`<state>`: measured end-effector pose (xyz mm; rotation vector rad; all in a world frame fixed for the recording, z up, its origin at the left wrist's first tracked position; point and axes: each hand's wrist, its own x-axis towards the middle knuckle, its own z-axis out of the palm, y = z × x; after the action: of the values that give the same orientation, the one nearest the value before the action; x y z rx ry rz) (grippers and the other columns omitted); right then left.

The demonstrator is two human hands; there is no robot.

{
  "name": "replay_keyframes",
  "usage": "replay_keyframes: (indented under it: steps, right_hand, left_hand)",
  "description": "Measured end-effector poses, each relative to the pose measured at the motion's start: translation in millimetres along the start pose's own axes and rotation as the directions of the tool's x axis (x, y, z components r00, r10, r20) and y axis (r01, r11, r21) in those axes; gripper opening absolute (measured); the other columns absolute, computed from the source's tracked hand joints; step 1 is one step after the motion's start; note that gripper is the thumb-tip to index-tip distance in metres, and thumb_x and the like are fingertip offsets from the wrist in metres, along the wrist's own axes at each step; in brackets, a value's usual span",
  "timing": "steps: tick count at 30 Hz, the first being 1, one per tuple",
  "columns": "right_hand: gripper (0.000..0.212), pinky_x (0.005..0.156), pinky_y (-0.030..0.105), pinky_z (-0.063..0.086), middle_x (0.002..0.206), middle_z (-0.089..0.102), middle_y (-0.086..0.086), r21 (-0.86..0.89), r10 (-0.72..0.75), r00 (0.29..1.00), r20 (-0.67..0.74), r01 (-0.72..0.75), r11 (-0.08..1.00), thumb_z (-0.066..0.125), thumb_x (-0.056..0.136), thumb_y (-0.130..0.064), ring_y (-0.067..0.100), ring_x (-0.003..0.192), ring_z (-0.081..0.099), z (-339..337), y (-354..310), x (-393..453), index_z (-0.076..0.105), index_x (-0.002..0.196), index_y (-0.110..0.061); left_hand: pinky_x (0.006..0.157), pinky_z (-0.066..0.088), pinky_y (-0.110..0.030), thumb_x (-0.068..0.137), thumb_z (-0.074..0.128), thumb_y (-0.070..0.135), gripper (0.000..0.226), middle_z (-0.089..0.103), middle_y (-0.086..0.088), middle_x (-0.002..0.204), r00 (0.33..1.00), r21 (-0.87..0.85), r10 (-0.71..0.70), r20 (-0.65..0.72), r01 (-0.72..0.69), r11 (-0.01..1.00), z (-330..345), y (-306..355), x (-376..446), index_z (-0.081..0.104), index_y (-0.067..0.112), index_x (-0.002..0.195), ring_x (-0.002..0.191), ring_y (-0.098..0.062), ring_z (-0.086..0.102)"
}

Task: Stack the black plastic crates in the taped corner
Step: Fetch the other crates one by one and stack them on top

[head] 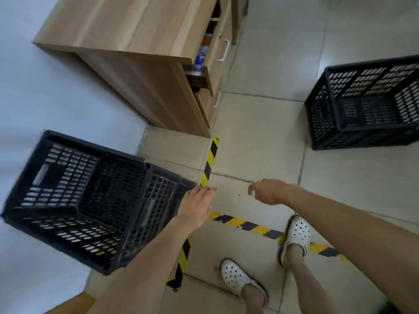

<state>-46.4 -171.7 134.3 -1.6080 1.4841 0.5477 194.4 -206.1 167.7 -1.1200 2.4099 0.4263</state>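
Left hand point(197, 206) flat, seemingly off crate point(90, 198); right hand point(267, 192) curled.

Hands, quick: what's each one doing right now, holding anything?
Left hand: open, fingers extended beside the near crate, holding nothing; contact with its rim cannot be told.
Right hand: open, fingers loosely curled, empty, above the floor.
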Motion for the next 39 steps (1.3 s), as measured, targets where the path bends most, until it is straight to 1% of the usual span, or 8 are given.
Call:
replay_keyframes:
  steps: [4, 12, 20, 22, 25, 30, 34, 39]
  right_hand:
    - [0.037, 0.094, 0.034, 0.042, 0.136, 0.053, 0.009, 0.122, 0.091, 0.995, -0.041, -0.085, 0.989, 0.039, 0.102, -0.023, 0.028, 0.120, 0.053, 1.0, 92.5, -40.3, 0.048, 0.137, -0.027]
    - [0.037, 0.101, 0.035, 0.039, 0.139, 0.050, 0.009, 0.295, 0.276, 0.961, -0.032, -0.254, 0.921, 0.040, 0.102, -0.023, 0.028, 0.124, 0.051, -3.0, 287.7, -145.9, 0.048, 0.138, -0.026]
    - [0.033, 0.094, 0.035, 0.043, 0.130, 0.058, 0.012, 0.592, 0.538, 0.828, -0.155, -0.358, 0.722, 0.038, 0.102, -0.021, 0.030, 0.115, 0.055, 1.6, 442.9, -232.9, 0.052, 0.131, -0.023]
    - [0.033, 0.095, 0.035, 0.044, 0.128, 0.059, 0.010, 0.641, 0.575, 0.808, -0.129, -0.375, 0.670, 0.039, 0.101, -0.019, 0.029, 0.115, 0.055, 24.1, 464.7, -250.3, 0.053, 0.129, -0.023]
    - [0.033, 0.096, 0.034, 0.043, 0.129, 0.058, 0.008, 0.653, 0.592, 0.806, -0.014, -0.441, 0.616, 0.039, 0.101, -0.019, 0.028, 0.116, 0.056, 61.9, 481.6, -273.9, 0.053, 0.130, -0.023]
    - [0.032, 0.097, 0.033, 0.043, 0.133, 0.055, 0.004, 0.683, 0.614, 0.779, 0.129, -0.519, 0.514, 0.036, 0.102, -0.026, 0.024, 0.118, 0.055, 94.4, 492.9, -283.9, 0.053, 0.129, -0.028]
    - [0.032, 0.093, 0.034, 0.045, 0.129, 0.057, 0.005, 0.740, 0.646, 0.752, 0.132, -0.509, 0.440, 0.038, 0.102, -0.028, 0.025, 0.113, 0.058, 81.6, 497.1, -267.2, 0.053, 0.129, -0.029]
    - [0.033, 0.090, 0.032, 0.043, 0.129, 0.056, 0.004, 0.785, 0.662, 0.731, 0.162, -0.502, 0.363, 0.037, 0.102, -0.026, 0.024, 0.115, 0.057, 31.7, 500.4, -232.7, 0.052, 0.132, -0.029]
  left_hand:
    - [0.108, 0.038, -0.043, 0.096, 0.047, 0.014, 0.054, 0.043, -0.002, 0.147, 0.990, 0.046, 0.067, 0.120, -0.073, 0.996, -21.9, 69.9, 56.2, 0.030, 0.023, 0.147, 0.136, -0.025, 0.038]
    - [0.102, 0.039, -0.042, 0.097, 0.042, 0.017, 0.052, 0.047, -0.004, 0.143, 0.958, 0.091, 0.199, 0.205, -0.221, 0.971, -94.5, 249.5, 169.4, 0.028, 0.026, 0.146, 0.129, -0.028, 0.045]
    - [0.097, 0.041, -0.039, 0.097, 0.043, 0.021, 0.049, 0.048, -0.008, 0.141, 0.905, 0.227, 0.337, 0.260, -0.397, 0.889, -136.1, 398.0, 266.4, 0.031, 0.022, 0.145, 0.124, -0.030, 0.049]
    - [0.096, 0.041, -0.039, 0.097, 0.042, 0.019, 0.050, 0.048, -0.007, 0.142, 0.875, 0.236, 0.384, 0.296, -0.456, 0.858, -133.9, 436.3, 282.2, 0.031, 0.024, 0.145, 0.123, -0.030, 0.049]
    - [0.095, 0.043, -0.041, 0.097, 0.039, 0.018, 0.049, 0.048, -0.007, 0.140, 0.813, 0.228, 0.472, 0.340, -0.558, 0.798, -132.5, 485.5, 297.2, 0.031, 0.024, 0.145, 0.121, -0.031, 0.049]
    - [0.091, 0.043, -0.042, 0.097, 0.039, 0.018, 0.047, 0.048, -0.007, 0.139, 0.753, 0.280, 0.543, 0.373, -0.649, 0.708, -139.1, 520.7, 324.7, 0.033, 0.024, 0.144, 0.120, -0.031, 0.050]
    - [0.089, 0.043, -0.042, 0.097, 0.039, 0.017, 0.047, 0.048, -0.007, 0.140, 0.726, 0.346, 0.544, 0.420, -0.683, 0.644, -153.8, 516.9, 362.0, 0.034, 0.023, 0.144, 0.120, -0.032, 0.050]
    - [0.087, 0.045, -0.041, 0.096, 0.042, 0.022, 0.042, 0.052, -0.007, 0.134, 0.676, 0.335, 0.586, 0.446, -0.734, 0.591, -181.6, 500.0, 427.4, 0.039, 0.022, 0.138, 0.116, -0.032, 0.053]
